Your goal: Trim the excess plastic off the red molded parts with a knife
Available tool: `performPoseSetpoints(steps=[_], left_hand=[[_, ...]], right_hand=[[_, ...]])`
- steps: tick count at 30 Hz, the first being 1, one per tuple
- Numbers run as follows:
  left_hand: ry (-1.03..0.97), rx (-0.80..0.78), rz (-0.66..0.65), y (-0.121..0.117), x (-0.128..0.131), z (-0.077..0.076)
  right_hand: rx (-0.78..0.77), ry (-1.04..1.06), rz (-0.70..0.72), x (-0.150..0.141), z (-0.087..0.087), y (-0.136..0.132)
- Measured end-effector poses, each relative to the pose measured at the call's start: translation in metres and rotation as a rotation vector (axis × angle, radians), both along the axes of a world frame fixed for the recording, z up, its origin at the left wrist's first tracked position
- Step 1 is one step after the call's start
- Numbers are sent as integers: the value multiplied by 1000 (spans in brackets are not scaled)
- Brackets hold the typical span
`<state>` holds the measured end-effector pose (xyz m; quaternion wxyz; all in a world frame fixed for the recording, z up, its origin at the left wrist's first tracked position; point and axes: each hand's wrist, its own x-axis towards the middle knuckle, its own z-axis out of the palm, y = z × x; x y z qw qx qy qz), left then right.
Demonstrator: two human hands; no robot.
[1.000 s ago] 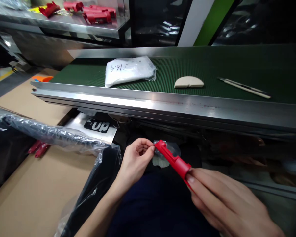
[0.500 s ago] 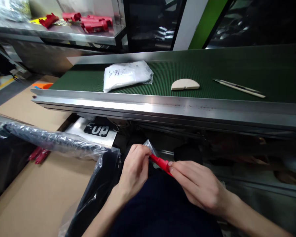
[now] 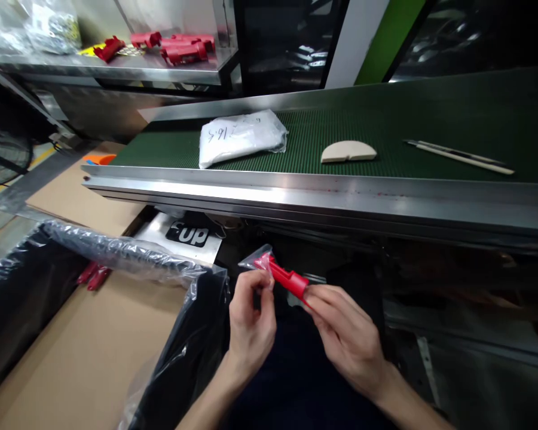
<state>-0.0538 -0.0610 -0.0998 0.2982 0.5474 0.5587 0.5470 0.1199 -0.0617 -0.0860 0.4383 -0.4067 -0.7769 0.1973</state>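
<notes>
My right hand (image 3: 347, 325) grips the near end of a red plastic part (image 3: 291, 279), a long moulded piece with notches along its side. The far end of that part sits inside a small clear plastic bag (image 3: 254, 258). My left hand (image 3: 253, 313) pinches the edge of the bag between thumb and fingers, just beside the red part. Both hands are held low in front of my body, below the front rail of the conveyor.
A green conveyor belt (image 3: 305, 134) bears a white bag pack (image 3: 242, 138), a beige half-round block (image 3: 348, 151) and two thin sticks (image 3: 459, 156). Left stands a plastic-lined box (image 3: 130, 334) with red parts (image 3: 94, 275) inside. More red parts (image 3: 186, 51) lie on a metal shelf.
The red part has turned and its far end now shows inside the bag, further up and left. My right hand has shifted slightly left, and the camera view has swung a little left.
</notes>
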Motion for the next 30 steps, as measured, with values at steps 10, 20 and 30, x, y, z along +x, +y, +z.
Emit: performPoseSetpoints(steps=[10, 20, 30], left_hand=[[54, -113, -266, -6, -18, 8], [-64, -74, -322, -16, -40, 22], [135, -207, -325, -37, -69, 37]], right_hand=[[6, -577, 430, 15, 23, 33], [-251, -235, 408, -23, 20, 29], [-668, -139, 401, -30, 37, 48]])
